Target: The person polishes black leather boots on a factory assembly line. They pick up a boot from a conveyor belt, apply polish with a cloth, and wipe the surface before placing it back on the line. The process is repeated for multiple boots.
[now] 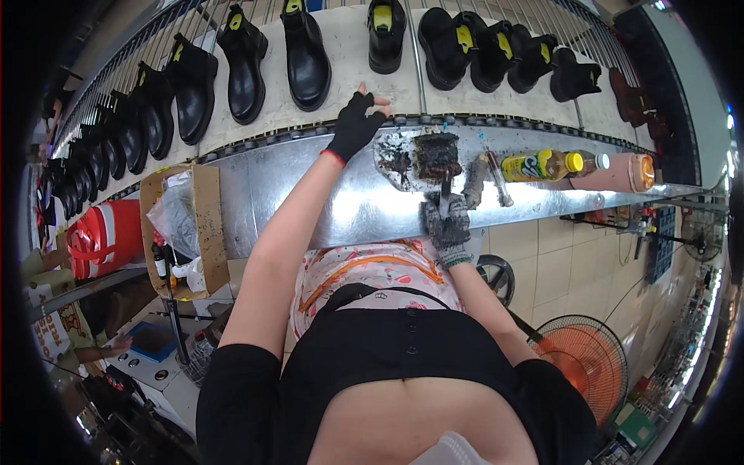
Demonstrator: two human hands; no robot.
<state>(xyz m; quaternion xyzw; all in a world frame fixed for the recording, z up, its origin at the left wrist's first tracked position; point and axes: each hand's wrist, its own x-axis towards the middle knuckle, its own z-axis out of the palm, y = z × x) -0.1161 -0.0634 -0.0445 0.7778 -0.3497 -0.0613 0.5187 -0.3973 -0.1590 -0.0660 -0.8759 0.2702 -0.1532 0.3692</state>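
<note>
My left hand (355,128), in a black fingerless glove with a red cuff, reaches over the near edge of the conveyor. Its fingers are apart and hold nothing. Nearest to it stand a black ankle boot (307,62) and another black boot (385,39), both with yellow inside. My right hand (448,225), in a grey knitted glove, is closed round the handle of a brush (445,198). The brush's far end meets a dark, caked block (438,157) on a stained pale sheet (391,172); its bristles cannot be made out.
Black boots line the conveyor (267,112) on both sides. Right of the sheet on the metal bench (310,209) lie a rolled grey cloth (474,182), a yellow-labelled bottle (540,166) and a pink tumbler (620,172). A cardboard box (209,232) stands left; an orange fan (581,360) lower right.
</note>
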